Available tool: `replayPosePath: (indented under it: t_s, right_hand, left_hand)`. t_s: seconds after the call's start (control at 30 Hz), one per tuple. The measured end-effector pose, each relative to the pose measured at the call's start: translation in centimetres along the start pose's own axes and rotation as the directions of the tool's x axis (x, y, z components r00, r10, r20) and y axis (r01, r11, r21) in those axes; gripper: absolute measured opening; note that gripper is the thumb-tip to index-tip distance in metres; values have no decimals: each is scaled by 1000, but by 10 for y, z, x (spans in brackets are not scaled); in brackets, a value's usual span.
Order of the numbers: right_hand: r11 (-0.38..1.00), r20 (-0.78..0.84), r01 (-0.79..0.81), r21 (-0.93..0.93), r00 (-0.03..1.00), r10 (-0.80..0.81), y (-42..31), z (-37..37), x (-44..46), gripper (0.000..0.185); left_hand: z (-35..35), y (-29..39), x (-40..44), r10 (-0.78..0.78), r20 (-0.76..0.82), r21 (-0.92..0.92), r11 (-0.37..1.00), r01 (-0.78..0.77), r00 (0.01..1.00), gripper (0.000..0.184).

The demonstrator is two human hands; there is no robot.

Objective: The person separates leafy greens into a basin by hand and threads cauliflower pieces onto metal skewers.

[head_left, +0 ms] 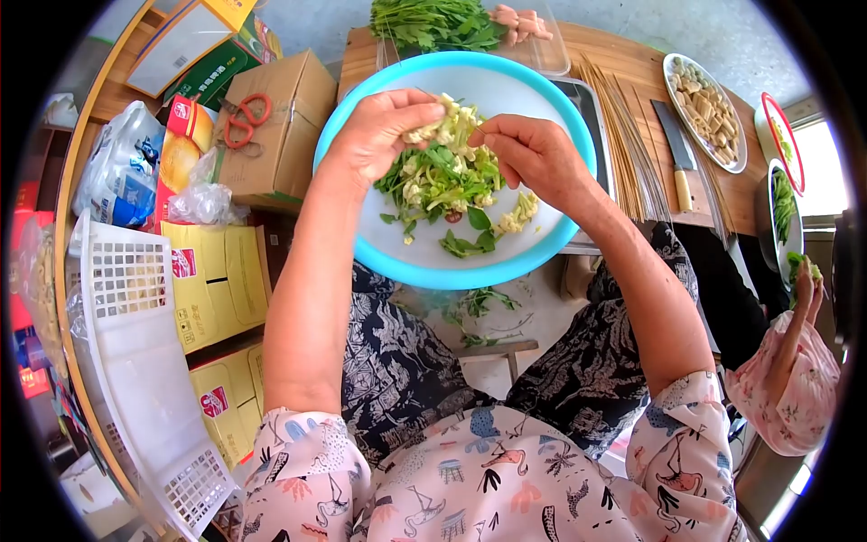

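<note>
The person's left hand (384, 131) is clamped on a pale piece of cauliflower (442, 125), held above the far middle of a white basin with a blue rim (461, 65). Just to the right, the thumb and fingertips of the right hand (533, 154) are together at the cauliflower's edge (whether they pinch anything thin, one cannot tell). Beneath both hands, leafy greens (438, 185) lie heaped in the basin, with a loose floret (519, 215) at the heap's right side. To the right of the basin, long thin sticks (614, 135) lie on the wooden table (643, 77), and a knife (675, 154) rests beyond them. Farther right, a plate (670, 72) holds pale cut pieces (709, 113). At left, red-handled scissors (246, 122) lie on a cardboard box (284, 117).
</note>
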State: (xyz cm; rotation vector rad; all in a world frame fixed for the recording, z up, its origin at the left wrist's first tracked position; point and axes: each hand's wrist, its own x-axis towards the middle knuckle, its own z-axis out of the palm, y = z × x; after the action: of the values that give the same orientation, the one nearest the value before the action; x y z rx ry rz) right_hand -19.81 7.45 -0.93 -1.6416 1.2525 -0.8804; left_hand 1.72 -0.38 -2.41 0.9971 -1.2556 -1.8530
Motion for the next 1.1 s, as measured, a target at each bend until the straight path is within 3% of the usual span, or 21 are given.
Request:
replayPosePath:
  t_s: [0.1,0.17,0.33,0.53,0.87,0.97,1.1]
  right_hand:
    - [999,10,-1,33,1000,1,0,1,2,20]
    - [999,18,-10,54,1000,9,0,0,3,20]
    - [892,163,-217,396,973,165,-9,-9,0,20]
    - [834,268,-308,458,942,201,-13,-19,-4,24]
    - [915,222,-275,295,951,214,-12,-24,-6,23]
    - [954,198,-175,243,972,128,1,-26,-2,23]
    - [990,-7,-74,122,997,76,9,-35,-4,25]
  left_hand:
    - [5,-2,-2,-24,53,13,1000,23,998,19]
    - [9,-1,-3,82,17,28,996,-82,996,20]
    - [5,2,1,178,152,88,977,-192,972,24]
    - [13,9,-4,175,246,176,959,-221,953,31]
    - [7,4,3,113,272,169,972,-163,956,30]
    - [5,-6,10,141,297,201,958,-206,945,34]
    - [-4,-4,8,131,205,184,968,-169,970,39]
